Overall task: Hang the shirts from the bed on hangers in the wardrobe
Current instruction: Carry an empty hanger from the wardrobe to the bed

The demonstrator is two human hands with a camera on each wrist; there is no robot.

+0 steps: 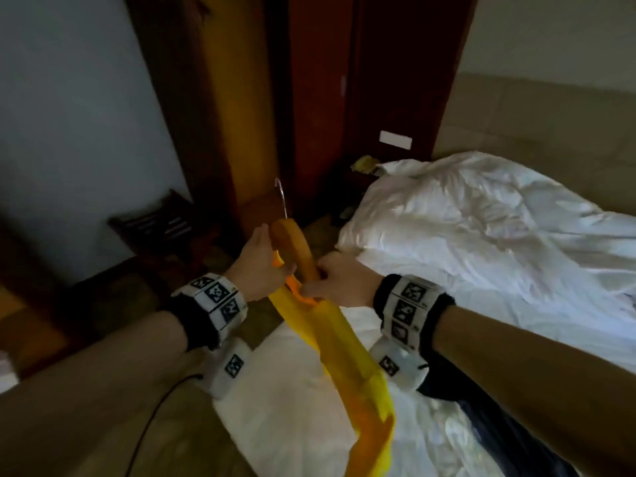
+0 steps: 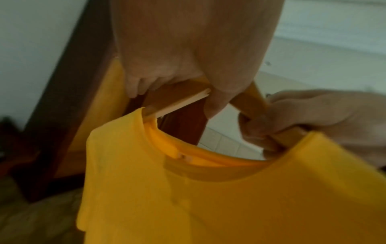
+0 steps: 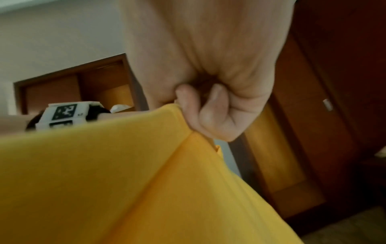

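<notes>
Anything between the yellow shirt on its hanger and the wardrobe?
Nothing visible. Both the left hand and right hand hold the yellow shirt on the hanger beside the bed; the floor toward the wardrobe looks unobstructed.

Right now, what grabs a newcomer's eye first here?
The bright yellow shirt, hanging in the middle between both hands over the bed's edge. The left hand grips the wooden hanger near its metal hook, while the right hand pinches the shirt's neckline at the hanger's arm. Behind them stands the dark wooden wardrobe; the rumpled white duvet lies to the right.
</notes>
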